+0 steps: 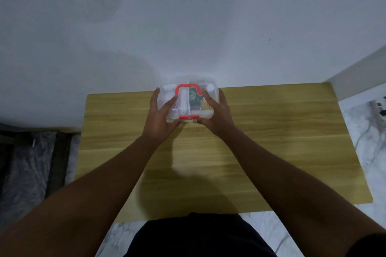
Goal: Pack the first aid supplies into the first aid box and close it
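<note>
A clear plastic first aid box (189, 100) sits at the far edge of the wooden table (271, 142), about midway along that edge and close against the white wall (188, 16) behind it. Its transparent lid is down over the box. A red carrying handle (189, 87) lies flat on the lid, and a red latch (189, 117) shows at the middle of the near side.

Through the clear plastic several supplies show: white rolls or tubes on the left side, a dark green round item (193, 97) near the middle, and a white bottle-like shape (210, 88) towards the far right corner of the box. What they are exactly is too blurred to tell.

The left hand (160, 119) holds the left side of the box, its fingers (170, 104) spread across the lid and the thumb low at the near edge beside the latch. The right hand (217, 113) mirrors it on the right side, fingers spread over the lid and side wall, thumb tucked against the near edge just right of the latch. Both hands press on the box between them.

The rest of the table is bare wood. A marbled floor (367, 152) shows to the right of the table, and dark clothing at the near edge.
</note>
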